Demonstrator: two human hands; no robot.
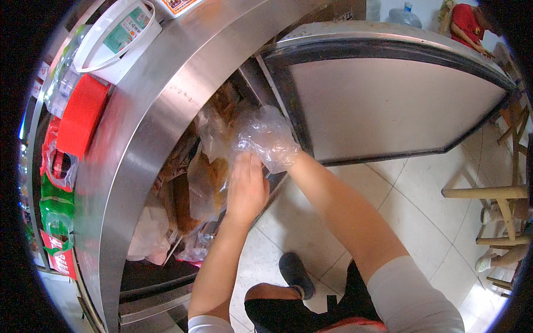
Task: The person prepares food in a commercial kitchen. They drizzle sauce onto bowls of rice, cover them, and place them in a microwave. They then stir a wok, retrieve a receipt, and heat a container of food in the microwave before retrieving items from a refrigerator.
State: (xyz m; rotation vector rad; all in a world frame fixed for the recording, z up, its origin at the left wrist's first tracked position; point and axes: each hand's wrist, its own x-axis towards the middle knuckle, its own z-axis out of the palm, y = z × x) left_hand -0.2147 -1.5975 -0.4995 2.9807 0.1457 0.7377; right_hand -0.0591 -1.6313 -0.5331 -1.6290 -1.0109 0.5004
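Observation:
My right hand [270, 139] is inside a crinkled clear plastic bag [260, 120], which covers it to the wrist. Its fingers are blurred by the film, so their hold is unclear. Just below, my left hand [249, 185] lies back-up against the lower edge of that bag, fingers straight and side by side; its palm is hidden. Both hands are at the opening of a stainless steel undercounter refrigerator. Within it, clear bags of brownish and yellowish contents [204, 185] crowd together, and a whitish plastic bag [150, 233] sits nearer me.
The refrigerator door [391, 112] stands wide to the right. On the steel counter [166, 89] are a white lidless-looking bucket [98, 62], a red box [83, 116] and plastic-wrapped bottles [56, 208]. Wooden stools [485, 191] and a person in red [466, 25] are at right.

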